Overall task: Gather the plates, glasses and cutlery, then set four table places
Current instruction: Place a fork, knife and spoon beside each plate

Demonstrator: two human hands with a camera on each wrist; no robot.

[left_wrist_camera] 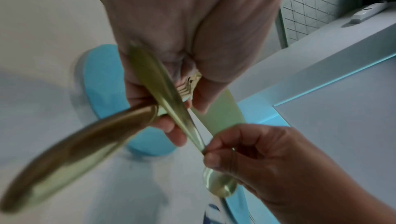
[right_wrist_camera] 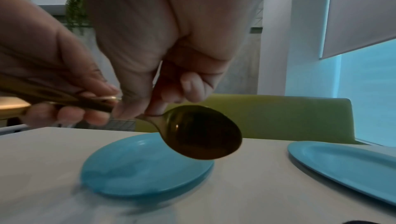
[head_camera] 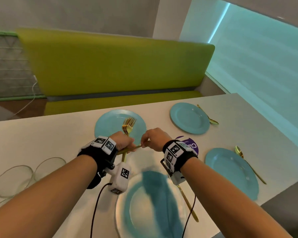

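Left hand (head_camera: 123,142) clenched round a bundle of gold forks (head_camera: 128,125), tines fanned out above the knuckles and over the far-left plate (head_camera: 108,125), handles jutting down past the wrist. Right hand (head_camera: 154,139) pinching the neck of a gold spoon (right_wrist_camera: 201,132) between thumb and fingertips, remaining fingers curled in; handle end of that spoon lying across the left fist, bowl hanging clear above the white counter (head_camera: 41,140). Both grips held in the air, almost touching each other, between the far-left plate and the near plate (head_camera: 144,203). Cutlery all of polished, brass-toned metal, slim and smooth; spoon bowl oval and mirror-dark from the right wrist view. Four round turquoise plates on the counter, glossy with a shallow raised rim, each one bare of food: far-left, far-right plate (head_camera: 189,118), near-right plate (head_camera: 230,172) and the near one, blurred, directly under the wrists. Gold spoon (head_camera: 208,115) lying just beside the right edge of the far-right plate; another gold spoon (head_camera: 248,164) along the right edge of the near-right plate; a further gold piece (head_camera: 187,203) beside the near plate, type not clear. Clear glasses (head_camera: 14,181) grouped at the left of the counter, thin-walled and round-rimmed. Purple round sticker (head_camera: 190,145) flat on the counter near the right wrist. Lime-green upholstered bench (head_camera: 113,69) behind the counter's far edge.
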